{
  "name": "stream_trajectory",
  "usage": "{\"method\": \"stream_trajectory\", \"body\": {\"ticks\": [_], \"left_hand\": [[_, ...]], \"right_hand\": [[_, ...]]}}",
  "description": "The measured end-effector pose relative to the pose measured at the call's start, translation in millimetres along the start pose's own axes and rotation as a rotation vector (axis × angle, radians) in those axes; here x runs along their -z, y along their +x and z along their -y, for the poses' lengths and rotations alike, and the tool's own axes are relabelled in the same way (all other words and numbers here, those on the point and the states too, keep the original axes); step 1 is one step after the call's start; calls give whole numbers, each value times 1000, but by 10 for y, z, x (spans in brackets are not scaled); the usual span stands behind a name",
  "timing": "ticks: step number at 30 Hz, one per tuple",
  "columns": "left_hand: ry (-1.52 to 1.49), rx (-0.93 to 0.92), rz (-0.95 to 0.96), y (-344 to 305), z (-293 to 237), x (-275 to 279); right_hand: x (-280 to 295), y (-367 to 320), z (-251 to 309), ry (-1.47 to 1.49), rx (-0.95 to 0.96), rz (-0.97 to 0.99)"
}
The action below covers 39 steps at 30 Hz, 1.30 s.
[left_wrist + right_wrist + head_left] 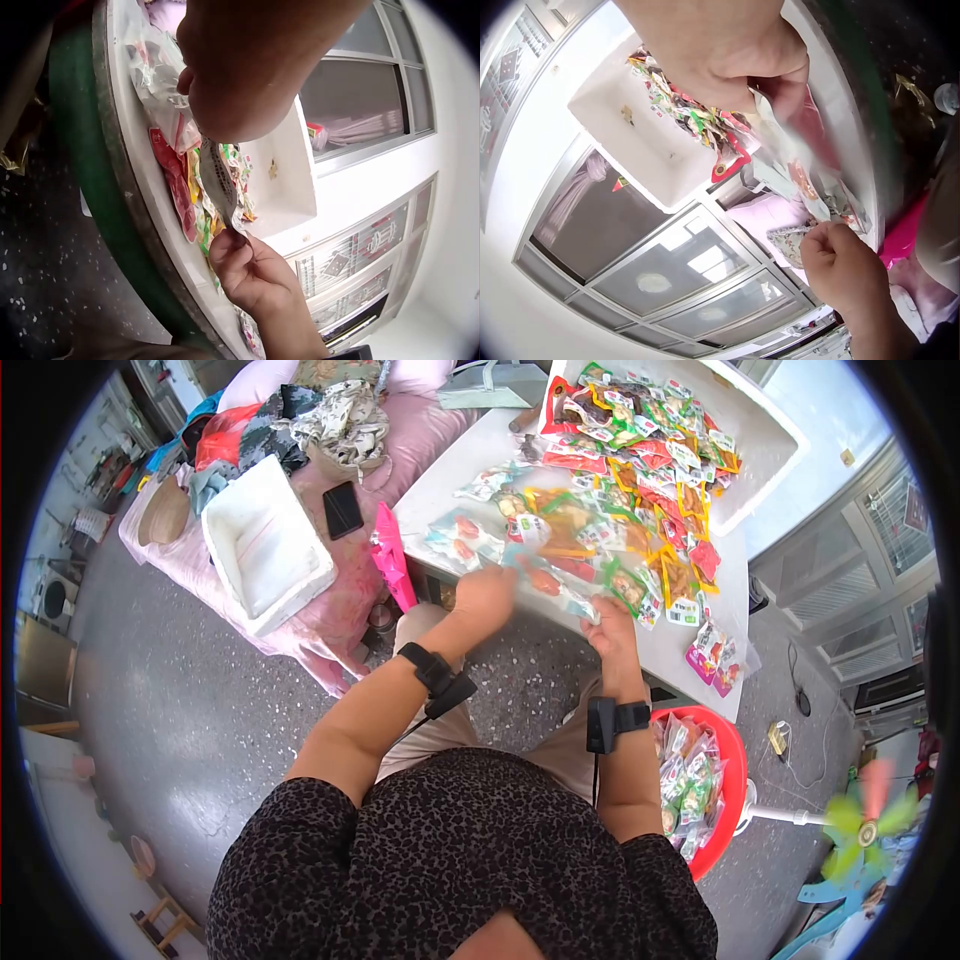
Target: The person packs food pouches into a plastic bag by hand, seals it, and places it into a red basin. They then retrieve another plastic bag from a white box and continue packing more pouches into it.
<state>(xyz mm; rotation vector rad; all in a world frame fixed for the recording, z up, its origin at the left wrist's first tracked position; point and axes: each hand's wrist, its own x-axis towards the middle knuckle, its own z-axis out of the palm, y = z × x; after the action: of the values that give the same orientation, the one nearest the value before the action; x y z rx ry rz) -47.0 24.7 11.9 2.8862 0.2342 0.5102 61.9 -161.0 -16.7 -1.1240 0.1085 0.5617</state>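
Observation:
Between my two hands, just over the near edge of the white table (420, 510), a small plastic snack packet (543, 582) is stretched out. My left hand (485, 600) pinches one end of it and my right hand (610, 628) the other. In the left wrist view the packet (217, 180) shows a pale side with dark print. From the right wrist, the packet (796, 169) is blurred, with a reddish patch on it. Several clear packets (465, 538) lie beyond my left hand.
A heap of colourful snack packets (650, 450) spills from a tipped white foam box (765, 435). Below the table's right end stands a red basin (735, 760) of packets, near a fan (868, 830). On the pink bed lie a white foam box (270, 545) and a phone (343, 510).

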Motion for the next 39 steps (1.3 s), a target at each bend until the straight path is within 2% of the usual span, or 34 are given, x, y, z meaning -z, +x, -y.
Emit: {"method": "stream_trajectory", "body": {"ticks": [9, 15, 19, 25, 28, 30, 31, 33, 34, 36, 38, 39], "left_hand": [[-159, 6, -75, -37, -87, 111], [-93, 32, -21, 4, 63, -96], [-129, 41, -77, -47, 59, -42], [-212, 71, -141, -21, 13, -5], [-255, 47, -164, -27, 27, 29], [-278, 9, -201, -22, 53, -84], [-219, 29, -149, -16, 68, -118], [-102, 69, -43, -12, 85, -158], [-182, 35, -96, -28, 84, -165], [-338, -38, -204, -60, 66, -135], [-205, 23, -124, -57, 35, -64], [-139, 52, -82, -55, 16, -29]], "right_hand": [[-348, -48, -125, -11, 58, -12], [-526, -42, -344, 146, 96, 68], [-537, -29, -279, 213, 106, -25], [-734, -213, -260, 361, 48, 56], [-599, -82, -347, 288, 110, 14], [-534, -12, -494, -37, 252, -5], [-515, 10, -524, -198, 324, -16], [-517, -50, -397, -206, 151, -14], [-531, -93, -331, -210, 63, -14], [-515, -63, -259, -102, 92, -24], [-573, -100, -149, 97, 123, -60], [-563, -53, -151, 195, 78, -40]]}}
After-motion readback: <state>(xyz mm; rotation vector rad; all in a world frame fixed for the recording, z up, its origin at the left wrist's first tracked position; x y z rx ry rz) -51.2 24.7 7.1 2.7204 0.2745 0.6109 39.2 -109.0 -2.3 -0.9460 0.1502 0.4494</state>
